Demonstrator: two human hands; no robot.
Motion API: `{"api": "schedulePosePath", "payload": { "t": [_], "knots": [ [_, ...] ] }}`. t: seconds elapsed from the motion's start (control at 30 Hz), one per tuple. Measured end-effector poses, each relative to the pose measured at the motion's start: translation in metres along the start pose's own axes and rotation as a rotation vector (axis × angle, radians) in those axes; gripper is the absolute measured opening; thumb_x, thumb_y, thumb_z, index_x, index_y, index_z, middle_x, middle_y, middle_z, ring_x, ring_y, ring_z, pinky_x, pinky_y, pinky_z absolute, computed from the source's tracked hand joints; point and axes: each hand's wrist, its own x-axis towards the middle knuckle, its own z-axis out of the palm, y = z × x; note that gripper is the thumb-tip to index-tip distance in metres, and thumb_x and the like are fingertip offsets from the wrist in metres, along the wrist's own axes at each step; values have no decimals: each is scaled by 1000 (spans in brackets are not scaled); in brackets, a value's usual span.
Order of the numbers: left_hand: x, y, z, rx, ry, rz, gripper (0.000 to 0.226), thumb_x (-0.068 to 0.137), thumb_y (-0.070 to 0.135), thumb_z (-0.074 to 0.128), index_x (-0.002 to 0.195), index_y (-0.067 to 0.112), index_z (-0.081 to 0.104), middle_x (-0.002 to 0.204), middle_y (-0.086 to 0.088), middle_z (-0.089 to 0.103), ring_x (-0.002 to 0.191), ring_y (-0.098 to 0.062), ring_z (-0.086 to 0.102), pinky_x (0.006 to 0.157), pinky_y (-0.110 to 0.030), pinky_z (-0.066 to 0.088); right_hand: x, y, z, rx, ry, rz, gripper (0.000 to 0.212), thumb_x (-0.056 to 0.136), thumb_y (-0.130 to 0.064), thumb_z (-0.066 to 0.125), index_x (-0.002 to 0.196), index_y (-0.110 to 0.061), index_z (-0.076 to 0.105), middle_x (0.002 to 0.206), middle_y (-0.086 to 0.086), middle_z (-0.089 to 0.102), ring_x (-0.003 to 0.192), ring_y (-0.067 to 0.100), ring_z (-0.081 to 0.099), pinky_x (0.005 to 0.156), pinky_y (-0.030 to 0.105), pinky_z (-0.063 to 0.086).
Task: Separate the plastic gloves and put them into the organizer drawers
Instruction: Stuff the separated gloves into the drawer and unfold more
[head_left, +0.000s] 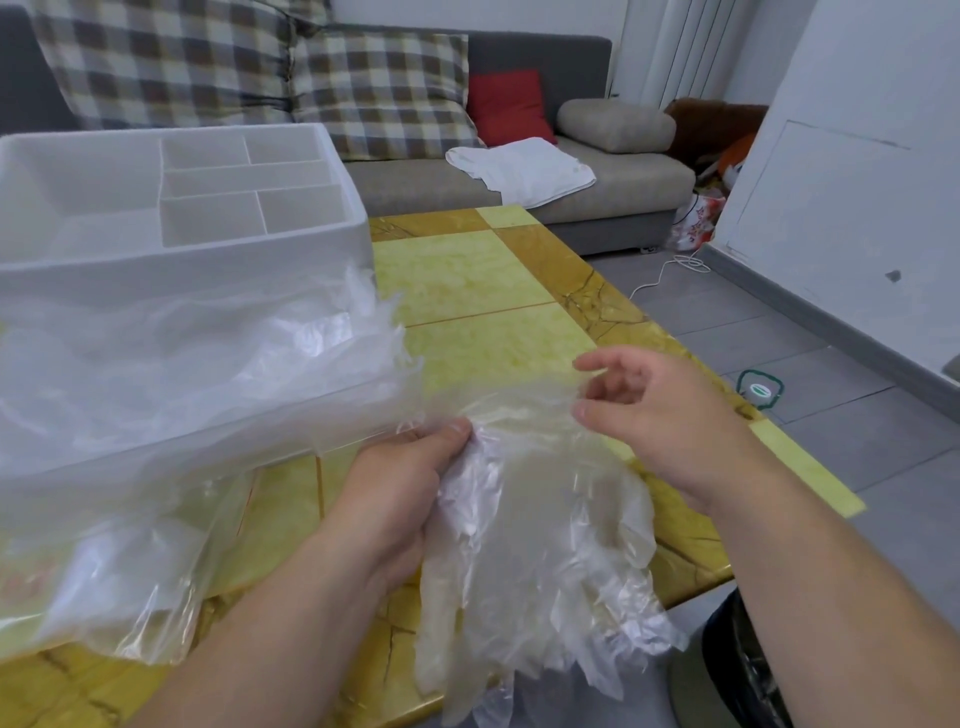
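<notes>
While left hand (395, 499) grips bunched gloves (545, 519), right hand (660, 415) beside them, fingers half-curled, hold unclear

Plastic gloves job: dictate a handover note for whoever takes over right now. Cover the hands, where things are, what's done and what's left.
Left hand grips a bunch of plastic gloves near the cuffs, above the table's near edge.
Right hand: fingers loosely curled at the bunch's top edge; a pinch cannot be confirmed.
White organizer stands on the table, left. More clear plastic is heaped before it; whether it sits in a drawer is unclear.
Done: nothing certain.
Left: peel single gloves off and put them into drawers.
</notes>
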Motion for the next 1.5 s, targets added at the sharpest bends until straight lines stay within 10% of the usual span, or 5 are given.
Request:
{"api": "schedulePosePath", "payload": {
  "t": [0.13, 0.33, 0.67, 1.17, 1.5],
  "knots": [
    [0, -1, -1, 27, -24, 31, 12, 92, 5, 66, 82, 3, 72, 72, -11, 74, 60, -18, 71, 58, -26, 57, 0, -12, -1, 30, 254, -248, 26, 86, 4, 66, 86, -22, 71, 94, -6, 69, 89, 9, 63, 75, 17, 50],
    [1, -3, -2, 82, -91, 36, 13, 95, 6, 62, 88, 1, 71, 74, -12, 74, 61, -18, 70, 52, -24, 55, 3, -6, 5, -195, 75, -205, 25, 87, -8, 70, 84, -32, 78, 108, -15, 66, 104, -3, 58, 89, 23, 45],
    [7, -8, -8, 296, -162, 134, 27, 85, 31, 72, 102, 10, 76, 103, -20, 75, 101, -38, 70, 100, -57, 50, 0, -12, 3, -224, -65, -198, 37, 91, -1, 61, 95, -35, 76, 114, -17, 63, 111, -5, 53, 93, 17, 41],
    [7, -12, -11, 386, -248, 215, 29, 84, 43, 65, 93, 18, 76, 83, -14, 62, 76, -26, 52, 74, -40, 41, 0, -20, -3, -46, -179, -243, 39, 92, 6, 57, 76, -23, 78, 112, -15, 68, 102, 2, 63, 85, 19, 48],
    [5, -8, -10, 515, -290, 273, 24, 100, 19, 58, 82, 12, 73, 61, 1, 54, 57, -14, 44, 57, -27, 35, 0, -19, 0, -297, -297, -148, 31, 85, -11, 72, 111, -28, 75, 105, -18, 70, 94, -9, 62, 75, 4, 45]
  ]
}}
